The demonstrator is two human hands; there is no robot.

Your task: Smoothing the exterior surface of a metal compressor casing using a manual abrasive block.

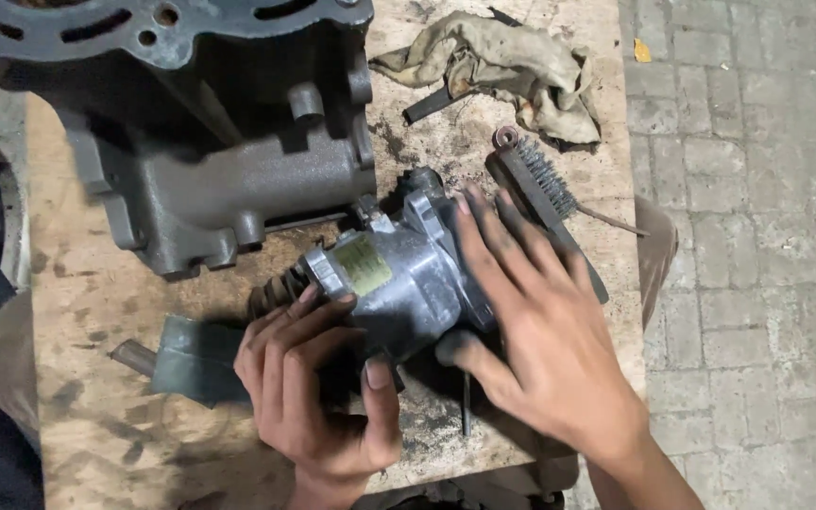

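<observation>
Both hands clamp a grey metal pump housing [399, 279] near the counter's [96, 444] front edge: left hand [318, 378] gripping its lower left side by the coiled spring end [276, 291], right hand [531, 331] spread flat over its right end. Its long axis runs left to right between them. Behind sits an engine block [219, 142]; beside the right fingers a wire brush [535, 184], farther back a dirty rag [512, 66]

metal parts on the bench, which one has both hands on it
The small grey pump-like housing with the yellowish label: left hand and right hand both grip it. The big engine block behind sits untouched.
</observation>
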